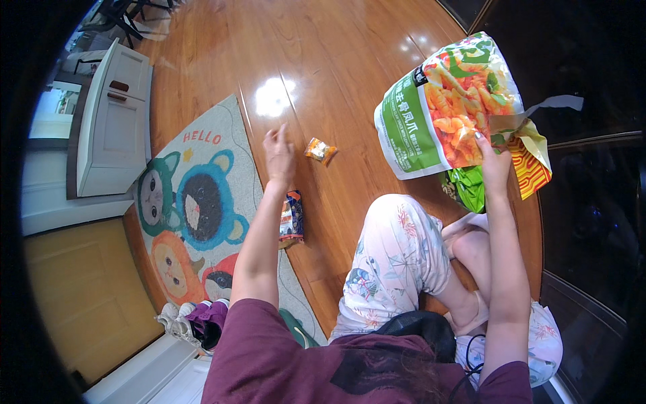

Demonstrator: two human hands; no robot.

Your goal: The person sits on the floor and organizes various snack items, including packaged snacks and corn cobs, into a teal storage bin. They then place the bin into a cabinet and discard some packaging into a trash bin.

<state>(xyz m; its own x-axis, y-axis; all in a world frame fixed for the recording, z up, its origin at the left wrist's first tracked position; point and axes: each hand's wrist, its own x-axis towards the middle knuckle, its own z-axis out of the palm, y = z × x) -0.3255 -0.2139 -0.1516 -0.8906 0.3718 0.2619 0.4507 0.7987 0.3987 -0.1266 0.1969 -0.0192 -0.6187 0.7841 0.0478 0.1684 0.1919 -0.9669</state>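
My right hand [495, 157] grips a large green and white snack pouch [449, 111] by its lower right corner, thumb on the front. The pouch shows a picture of food and bears writing. A torn white strip [561, 102] sticks out beside it. Close by that hand are a crumpled green packet [466, 186] and a yellow packet with red lines [530, 164]; whether it also holds these is hidden. Over the wooden floor, my left hand [280, 155] has its fingers partly extended, with nothing visible in it. Just right of it lies a small orange-wrapped snack [321, 151].
A dark blue snack packet [292, 216] lies partly under my left forearm, beside a rug with animal faces [207, 202]. Several shoes [194, 321] stand near a yellow door [86, 288]. A white cabinet [116, 121] is at left, dark glossy panels [588, 202] at right.
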